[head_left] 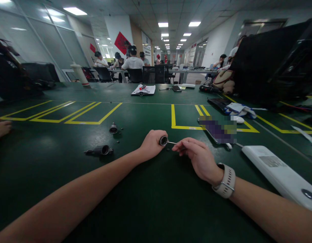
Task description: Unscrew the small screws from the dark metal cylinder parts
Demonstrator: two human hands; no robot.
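My left hand (152, 144) is closed round a small dark metal ring part (163, 140), held just above the green table (156, 202). My right hand (196, 156) pinches a thin metal tool (171, 142) whose tip reaches into that ring. A pale watch sits on my right wrist. To the left on the table lie a dark cylindrical part (101, 150) and a smaller round part (113, 128), with tiny screws (119, 135) scattered near them.
A white flat device (280, 175) lies at the right, a blurred-out phone (218, 128) beyond it. Yellow tape lines (95, 113) mark the table. Papers (143, 89), a black case (267, 60) and seated people stand farther back. Another person's hand (0, 128) rests at the left edge.
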